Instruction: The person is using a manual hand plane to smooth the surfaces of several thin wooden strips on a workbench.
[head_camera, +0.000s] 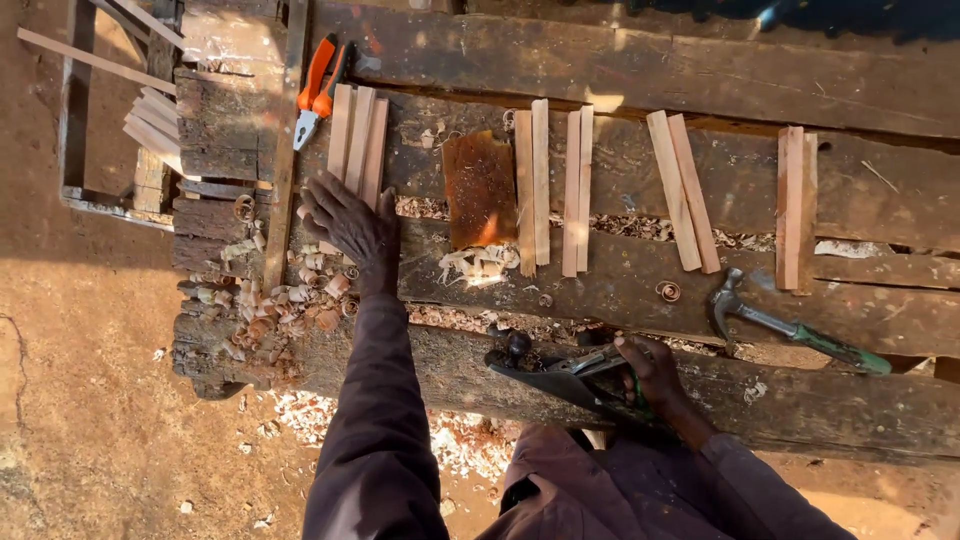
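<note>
My left hand (345, 222) rests flat with fingers spread on the near ends of three thin wooden slats (358, 140) lying side by side on a rough plank workbench (620, 60). My right hand (650, 368) grips the rear handle of a dark metal hand plane (555, 372) that sits on the bench's near plank. Both arms wear dark purple sleeves.
More slat pairs (532, 185), (577, 190), (682, 190), (796, 205) lie across the bench. A brown rectangular block (478, 188) lies between them. Orange-handled pliers (318, 88) lie at the far left, a green-handled claw hammer (790, 325) at the right. Wood shavings (270, 300) litter bench and ground.
</note>
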